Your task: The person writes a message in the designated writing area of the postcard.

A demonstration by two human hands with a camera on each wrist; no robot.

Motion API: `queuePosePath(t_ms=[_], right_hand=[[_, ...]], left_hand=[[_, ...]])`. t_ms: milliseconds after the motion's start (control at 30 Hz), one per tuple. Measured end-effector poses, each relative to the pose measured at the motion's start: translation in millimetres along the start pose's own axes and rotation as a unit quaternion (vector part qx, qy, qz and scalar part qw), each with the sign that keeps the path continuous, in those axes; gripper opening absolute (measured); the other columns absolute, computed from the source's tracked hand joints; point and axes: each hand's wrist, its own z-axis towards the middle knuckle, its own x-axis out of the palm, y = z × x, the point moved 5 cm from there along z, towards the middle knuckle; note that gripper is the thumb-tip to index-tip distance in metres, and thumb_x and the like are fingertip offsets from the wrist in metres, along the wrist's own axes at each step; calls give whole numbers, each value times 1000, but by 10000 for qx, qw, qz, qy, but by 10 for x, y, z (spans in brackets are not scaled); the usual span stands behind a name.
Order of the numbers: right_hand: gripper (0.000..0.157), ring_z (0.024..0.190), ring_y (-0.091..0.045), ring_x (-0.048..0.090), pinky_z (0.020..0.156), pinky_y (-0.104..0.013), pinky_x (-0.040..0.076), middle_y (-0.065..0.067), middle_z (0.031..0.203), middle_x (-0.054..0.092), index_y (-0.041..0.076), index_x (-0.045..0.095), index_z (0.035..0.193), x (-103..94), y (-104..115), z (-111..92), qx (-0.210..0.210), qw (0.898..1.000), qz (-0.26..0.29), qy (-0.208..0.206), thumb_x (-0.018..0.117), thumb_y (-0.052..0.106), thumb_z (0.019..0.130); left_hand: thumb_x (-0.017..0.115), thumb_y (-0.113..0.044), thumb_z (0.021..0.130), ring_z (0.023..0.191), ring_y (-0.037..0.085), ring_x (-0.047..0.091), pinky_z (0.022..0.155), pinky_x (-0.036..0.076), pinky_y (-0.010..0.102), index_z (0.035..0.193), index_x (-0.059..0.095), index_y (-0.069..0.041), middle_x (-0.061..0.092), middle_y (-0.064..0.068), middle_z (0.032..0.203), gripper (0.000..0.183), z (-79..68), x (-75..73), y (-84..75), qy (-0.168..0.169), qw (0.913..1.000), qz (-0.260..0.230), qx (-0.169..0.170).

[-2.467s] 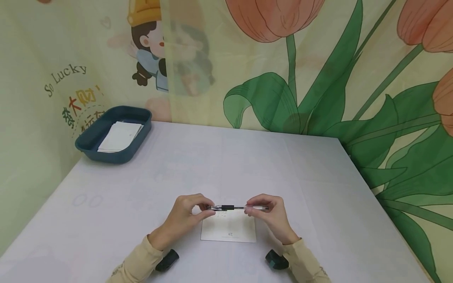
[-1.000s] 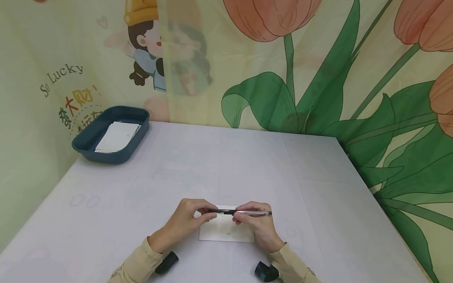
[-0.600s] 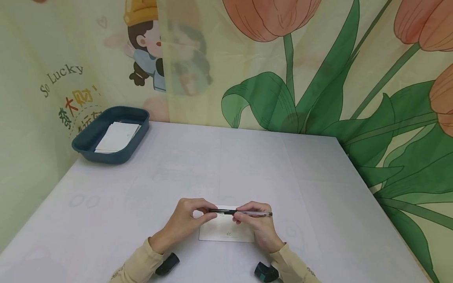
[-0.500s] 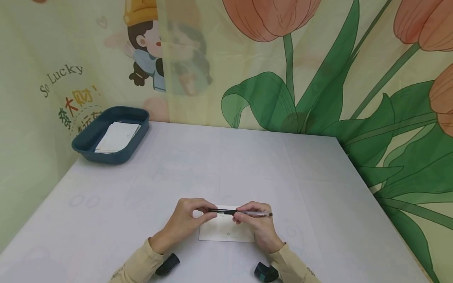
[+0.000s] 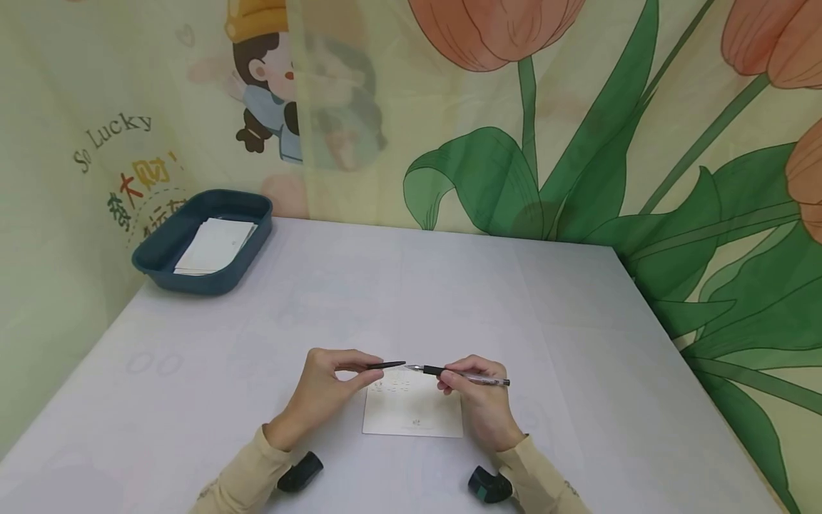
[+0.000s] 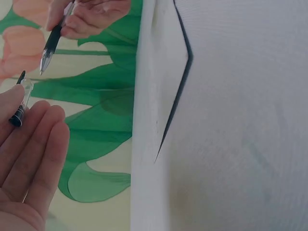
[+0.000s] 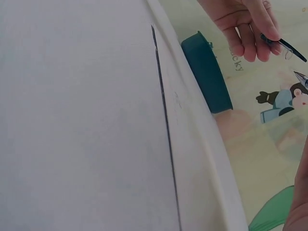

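Note:
In the head view my left hand [image 5: 321, 389] pinches a pen cap [image 5: 387, 365] with a black clip between thumb and fingertips. My right hand [image 5: 486, 408] grips a gel pen [image 5: 433, 370] by its black grip, its bare tip pointing left at the cap. A small gap parts tip and cap. Both are held above a cream card [image 5: 414, 417] with small printed marks, lying on the table. The left wrist view shows the cap's dark end [image 6: 17, 117] and clear body near the pen's tip [image 6: 44, 62]. Only part of the pen [image 7: 302, 78] shows in the right wrist view.
A dark blue tray [image 5: 204, 284] holding a stack of white cards [image 5: 215, 246] stands at the table's back left corner. The white-covered table [image 5: 411, 300] meets a printed curtain [image 5: 359, 93] behind. Black devices [image 5: 300, 472] sit at both wrists.
The cap was over the pen's tip half a second ago; now the two are apart. My left hand has shifted left and up, my right hand right, with the pen tilted.

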Motion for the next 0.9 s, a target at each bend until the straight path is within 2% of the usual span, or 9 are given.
queuePosePath(t_ms=[100,200,267,333,467,600,800,900], right_hand=[[28,68,-8,67,63,-21,55,0,77,72,14,73,83,-53,21,-2,17,9999,-5,-171,62,-11,83],[27,68,-9,68,63,-22,55,0,76,71,14,72,83,-93,29,-1,42,9995,0,-305,62,-11,84],[27,68,-9,68,63,-22,55,0,76,71,15,73,82,-111,24,2,71,9993,-1,-354,62,-11,84],[27,68,-9,68,63,-22,55,-1,76,71,15,72,82,-120,17,4,92,9993,7,-354,62,-10,84],[27,68,-9,68,63,-22,55,-1,76,71,15,72,83,-126,8,6,90,9995,7,-304,62,-10,84],[26,67,-9,67,63,-22,55,-1,76,71,15,72,82,-131,4,10,134,9994,-33,-314,63,-10,84],[18,64,-10,66,62,-23,55,-2,75,72,10,72,82,-167,-7,23,191,9985,-166,-481,67,-8,81],[21,62,-10,66,61,-23,55,-2,74,71,10,71,80,-183,-3,25,142,9981,-234,-545,66,-11,81]], left_hand=[[79,-3,75,72,5,70,67,55,22,89,77,-6,75,2,81,14,3,-61,16,-197,9996,-118,-135],[80,0,73,72,4,70,67,55,21,88,77,-5,75,3,81,16,-1,-126,26,-422,9991,-30,-89],[81,1,71,69,4,70,65,55,20,86,77,-5,75,3,79,16,-3,-171,30,-620,9977,251,93],[82,2,68,65,5,69,61,55,21,82,77,-5,74,3,75,17,-2,-217,41,-864,9929,747,323],[84,3,63,56,13,68,54,54,27,76,76,-3,72,5,68,17,-1,-306,88,-1355,9706,1901,585],[82,5,63,53,18,67,51,53,33,73,74,0,71,9,64,14,14,-371,127,-1507,9490,2722,510],[80,1,68,51,26,63,47,48,37,70,72,-1,69,12,63,8,118,-375,198,-1104,9216,3721,-3],[78,0,69,48,27,60,44,45,37,69,72,-1,68,12,62,7,171,-359,254,-852,9085,4080,-302]])
